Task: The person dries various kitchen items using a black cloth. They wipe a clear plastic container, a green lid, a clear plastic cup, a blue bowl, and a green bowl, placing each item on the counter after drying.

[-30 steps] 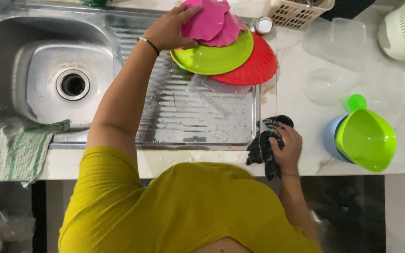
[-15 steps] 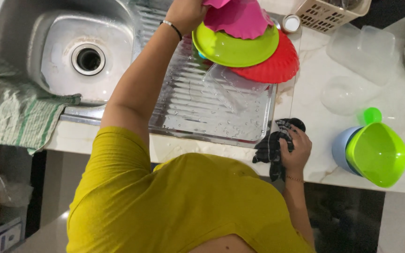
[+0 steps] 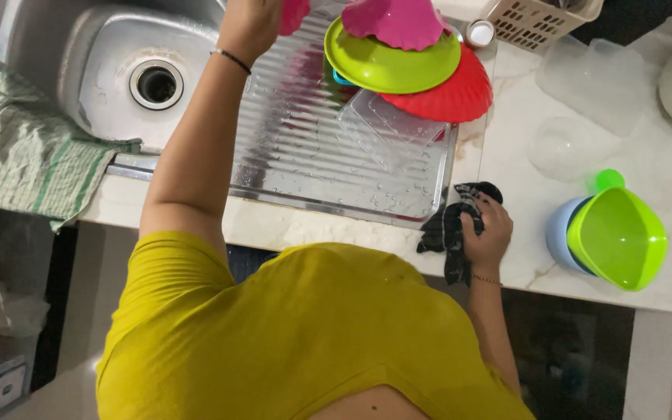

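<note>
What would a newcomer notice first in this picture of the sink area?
The bright stack of dishes on the ribbed drainboard: a pink dish over a lime green plate over a red plate. The left hand reaches up beside them, while the right hand grips a dark cloth at the counter's edge.

The left hand (image 3: 252, 22) reaches over the wet steel draining board (image 3: 305, 148) and grips a pink item (image 3: 293, 14) at the top edge of the view, beside a stack of a pink bowl (image 3: 394, 21), a green plate (image 3: 390, 66) and a red plate (image 3: 449, 95). The right hand (image 3: 488, 233) clutches a dark cloth (image 3: 454, 225) on the marble bench (image 3: 523, 210), near a green scoop-shaped container (image 3: 620, 237). A green-striped towel (image 3: 17, 155) hangs beside the sink (image 3: 126, 78).
</note>
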